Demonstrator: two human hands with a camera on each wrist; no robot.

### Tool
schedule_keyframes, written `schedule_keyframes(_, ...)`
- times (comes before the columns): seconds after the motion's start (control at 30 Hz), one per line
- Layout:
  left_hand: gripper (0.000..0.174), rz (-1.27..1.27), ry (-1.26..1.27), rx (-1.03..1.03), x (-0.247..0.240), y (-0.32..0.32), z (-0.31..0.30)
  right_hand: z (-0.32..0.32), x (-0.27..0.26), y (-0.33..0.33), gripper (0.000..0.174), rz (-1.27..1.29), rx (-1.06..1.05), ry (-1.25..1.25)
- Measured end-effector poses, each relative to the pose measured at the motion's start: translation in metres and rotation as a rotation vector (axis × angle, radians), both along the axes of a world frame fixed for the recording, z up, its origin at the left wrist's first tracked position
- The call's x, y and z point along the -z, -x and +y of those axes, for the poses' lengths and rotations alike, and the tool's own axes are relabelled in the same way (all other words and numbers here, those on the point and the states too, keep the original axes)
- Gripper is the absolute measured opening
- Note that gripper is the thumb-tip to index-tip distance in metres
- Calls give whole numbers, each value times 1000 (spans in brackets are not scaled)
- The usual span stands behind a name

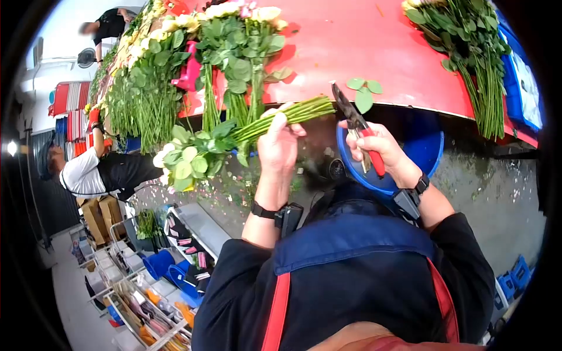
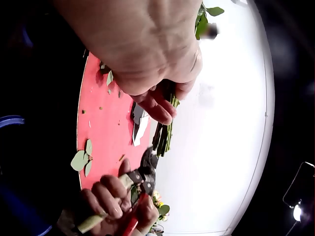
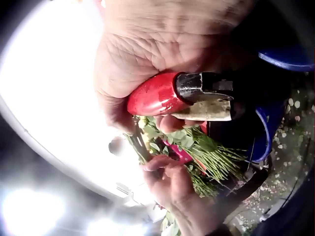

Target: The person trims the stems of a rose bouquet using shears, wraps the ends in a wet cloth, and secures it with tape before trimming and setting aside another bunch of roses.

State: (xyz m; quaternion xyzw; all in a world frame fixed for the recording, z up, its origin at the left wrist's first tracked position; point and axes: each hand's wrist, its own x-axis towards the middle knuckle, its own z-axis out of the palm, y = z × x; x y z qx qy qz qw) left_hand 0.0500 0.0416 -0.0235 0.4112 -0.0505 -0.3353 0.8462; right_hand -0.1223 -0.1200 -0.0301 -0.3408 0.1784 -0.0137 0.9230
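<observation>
**Light stems in my left hand, shears in my right**

My left hand (image 1: 278, 141) is curled round a bunch of green stems (image 1: 249, 131), along their bare length. I judge the bunch light but a little top-heavy: the stems look stiff and may be slick if damp, while the leaves (image 1: 188, 161) and pale blooms (image 1: 158, 159) would bruise easily. So the bare stretch is the place to take hold, snug enough that no single stem slides, without crushing. I can't make out any thorns.

The bunch runs slantwise through that hand: leaves and blooms stick out to its left, the cut ends to its right, toward my other hand. My right hand (image 1: 380, 147) grips the pruning shears (image 1: 355, 119), their blades just beside the stem ends; I can't tell whether they touch. The blue bucket (image 1: 431, 143) is below my right hand, and the worktop (image 1: 333, 50) spreads beyond both hands.
</observation>
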Motion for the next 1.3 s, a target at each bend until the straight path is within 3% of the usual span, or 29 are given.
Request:
schedule_keyframes(0.07, 25, -30, -16, 14, 1, 6, -6, -20, 4, 16, 46, -25, 38, -19)
schedule_keyframes(0.13, 24, -54, -32, 7, -5, 17, -13, -44, 6, 29, 43, 16, 66, 213)
schedule_keyframes(0.23, 18, -25, -93, -4, -11, 38, -29, -95, 14, 33, 54, 214, 44, 981)
schedule_keyframes(0.27, 17, -48, -144, 34, -11, 48, -36, -119, 33, 34, 57, 410, 4, 1264)
schedule_keyframes(0.3, 17, -68, -99, 112, -6, 52, -69, -147, 43, 53, 57, 362, 77, 1231)
schedule_keyframes(0.33, 20, -28, -198, 74, -14, 67, -58, -155, 75, 26, 59, 562, 129, 1704)
schedule_keyframes(0.37, 23, -92, -194, 142, -8, 74, -66, -180, 83, 21, 66, 687, -88, 1677)
schedule_keyframes(0.43, 25, -126, -216, 220, -6, 98, -92, -204, 125, 33, 78, 623, 140, 1874)
schedule_keyframes(0.47, 24, -176, -219, 280, -5, 109, -108, -219, 119, 41, 83, 658, 59, 1835)
schedule_keyframes(0.5, 22, -181, -217, 333, -11, 119, -119, -222, 111, 47, 84, 618, 131, 1888)
schedule_keyframes(0.53, 21, -188, -224, 378, -15, 125, -131, -221, 108, 57, 72, 556, 269, 1953)
schedule_keyframes(0.6, 20, -173, -258, 443, -19, 140, -162, -233, 75, 78, 48, 317, 260, 1553)
schedule_keyframes(0.67, 19, -245, -264, 556, -20, 153, -194, -228, 35, 114, 42, 31, 197, 1042)
schedule_keyframes(0.73, 14, -253, -317, 664, -27, 172, -227, -213, 1, 161, 45, -6, 99, 1008)
schedule_keyframes(0.8, 12, -387, -286, 778, -24, 192, -258, -204, -21, 192, 50, -4, 181, 1281)
schedule_keyframes(0.87, 17, -424, -298, 886, -39, 216, -288, -204, -20, 215, 46, 178, 182, 1361)
schedule_keyframes(0.93, 28, -894, -143, 911, -35, 232, -321, -209, -10, 241, 43, 220, 382, 1368)
schedule_keyframes(1.0, 44, -1130, -187, 957, -55, 249, -345, -217, -11, 264, 33, 234, 562, 1298)
schedule_keyframes(1.03, 55, -753, -375, 1198, -78, 259, -351, -224, -16, 273, 33, 269, 618, 1258)
schedule_keyframes(1.07, 61, -840, -436, 1266, -83, 261, -359, -231, -21, 281, 33, 303, 672, 1216)
schedule_keyframes(1.13, 65, -846, -516, 1167, -68, 268, -378, -251, -21, 298, 34, 379, 768, 1288)
schedule_keyframes(1.2, 69, -606, -568, 949, -36, 272, -399, -267, -28, 312, 25, 423, 859, 1260)
schedule_keyframes(1.27, 74, -1021, -733, 666, 7, 271, -425, -279, -19, 324, 20, 379, 969, 1033)
schedule_keyframes(1.3, 75, -894, -726, 690, 15, 274, -437, -284, -17, 333, 17, 439, 968, 1017)
